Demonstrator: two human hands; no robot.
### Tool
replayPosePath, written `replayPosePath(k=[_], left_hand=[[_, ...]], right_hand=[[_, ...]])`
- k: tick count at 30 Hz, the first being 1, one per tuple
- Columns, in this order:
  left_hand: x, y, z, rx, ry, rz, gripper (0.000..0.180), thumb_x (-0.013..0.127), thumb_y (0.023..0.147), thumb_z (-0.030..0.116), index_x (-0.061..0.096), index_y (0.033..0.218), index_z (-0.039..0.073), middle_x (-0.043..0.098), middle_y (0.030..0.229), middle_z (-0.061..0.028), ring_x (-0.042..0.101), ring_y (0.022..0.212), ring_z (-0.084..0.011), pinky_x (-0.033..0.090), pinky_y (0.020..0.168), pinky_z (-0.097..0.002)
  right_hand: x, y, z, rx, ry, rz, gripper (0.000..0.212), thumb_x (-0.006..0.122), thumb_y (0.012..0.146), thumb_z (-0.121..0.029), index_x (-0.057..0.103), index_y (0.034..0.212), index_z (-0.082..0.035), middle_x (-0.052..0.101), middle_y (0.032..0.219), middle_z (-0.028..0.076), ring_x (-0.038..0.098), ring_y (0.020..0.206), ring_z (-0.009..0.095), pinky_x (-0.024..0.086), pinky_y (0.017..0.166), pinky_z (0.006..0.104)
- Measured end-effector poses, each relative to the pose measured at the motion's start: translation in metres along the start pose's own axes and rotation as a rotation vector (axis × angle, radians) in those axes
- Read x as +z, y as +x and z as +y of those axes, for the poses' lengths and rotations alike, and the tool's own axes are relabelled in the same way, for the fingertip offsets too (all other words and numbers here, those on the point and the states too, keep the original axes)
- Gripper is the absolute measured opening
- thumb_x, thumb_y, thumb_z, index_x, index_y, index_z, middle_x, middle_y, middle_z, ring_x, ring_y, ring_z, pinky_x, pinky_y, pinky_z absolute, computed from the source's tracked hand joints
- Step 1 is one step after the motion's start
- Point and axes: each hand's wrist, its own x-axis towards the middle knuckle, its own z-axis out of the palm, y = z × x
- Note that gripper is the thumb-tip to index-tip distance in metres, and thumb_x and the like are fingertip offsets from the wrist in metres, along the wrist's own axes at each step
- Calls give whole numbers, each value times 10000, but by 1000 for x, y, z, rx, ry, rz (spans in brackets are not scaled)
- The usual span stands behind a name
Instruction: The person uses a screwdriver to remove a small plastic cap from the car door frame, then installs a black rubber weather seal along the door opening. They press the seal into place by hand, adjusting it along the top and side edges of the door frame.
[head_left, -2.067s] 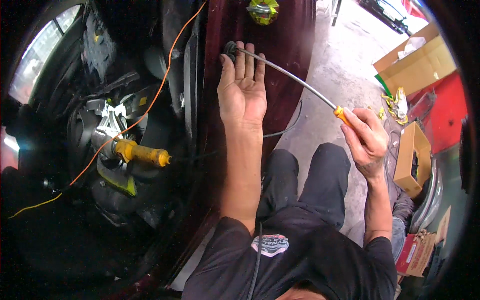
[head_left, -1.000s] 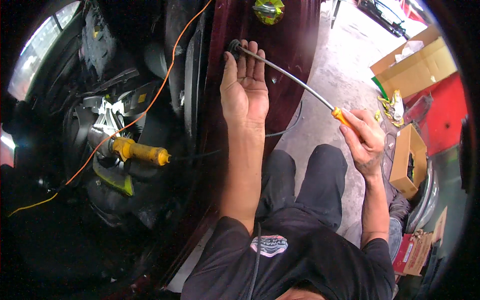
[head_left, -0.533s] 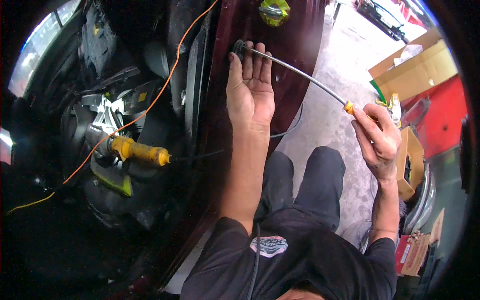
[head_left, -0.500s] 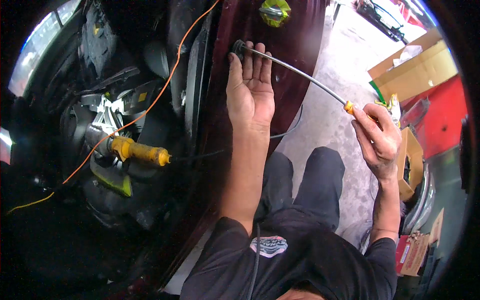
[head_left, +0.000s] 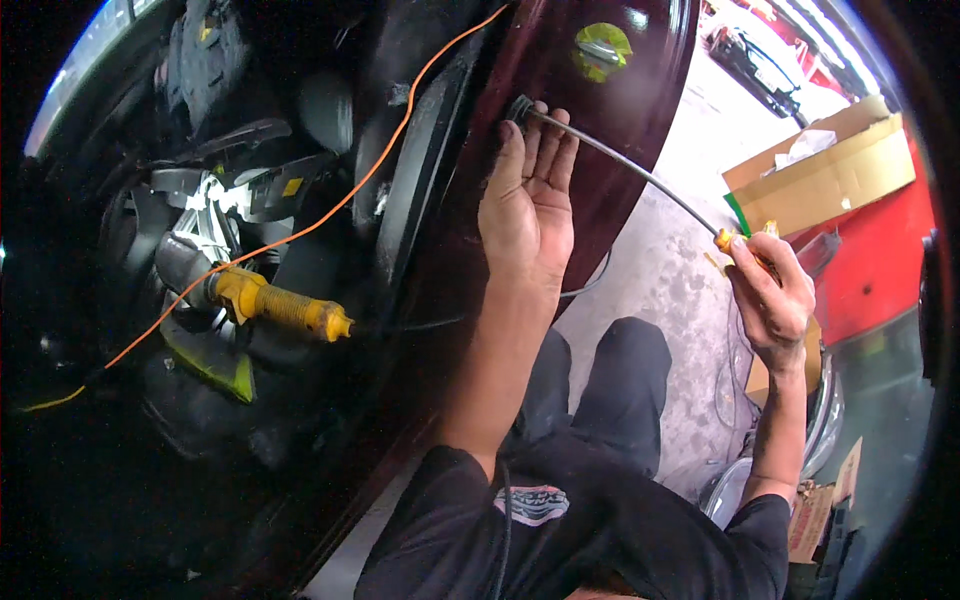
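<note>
Two bare hands at one long metal rod [head_left: 645, 175], in front of a dark red car panel [head_left: 560, 60]. Has right hand [head_left: 772, 300] clamped on the yellow handle [head_left: 725, 240], out to the right over the grey floor [head_left: 665, 285]. Runs up and left from there, across the left fingers, to a dark round piece [head_left: 520, 107] at the far end, by the panel. Can't tell about contact with the paint.

Has left hand [head_left: 528, 220] palm up, with three fingers stretched out and slightly apart, and thumb right at the dark round piece. Can't tell pinched or just touching.

Higher on the panel: silver fitting [head_left: 602, 52] ringed with yellow-green tape [head_left: 617, 40]. Off left, in the dark: yellow-gripped tool [head_left: 295, 310], with orange cord [head_left: 385, 155] crossing its head end. Near left wrist: thin dark cable [head_left: 590, 287]. Far right: open cardboard box [head_left: 850, 165] with white paper [head_left: 803, 150] on top, beside a red surface [head_left: 870, 250]. Lower: another cardboard box [head_left: 760, 375], partly behind right forearm [head_left: 777, 420].
</note>
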Motion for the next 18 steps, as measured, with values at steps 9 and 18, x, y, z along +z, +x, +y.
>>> replayPosePath(k=[9, 18], left_hand=[[-2, -2, -1, -44, 16, 23, 415, 558, 1034, 280, 510, 1270, -58, 598, 1259, -182, 575, 1213, -337, 514, 1054, -460], [24, -27, -29, -219, 157, -158, 321, 570, 1029, 252, 567, 1221, -5, 651, 1214, -192, 660, 1106, -354, 547, 972, -472]], right_hand=[[-20, 21, -10, -48, -53, -93, 433, 749, 698, 109, 706, 1111, -13, 644, 932, 154, 677, 728, 270, 537, 596, 335], [-43, 33, -26, 822, 511, -383, 328, 696, 838, -150, 693, 1116, 22, 657, 858, 145, 639, 748, 215, 488, 648, 312]])
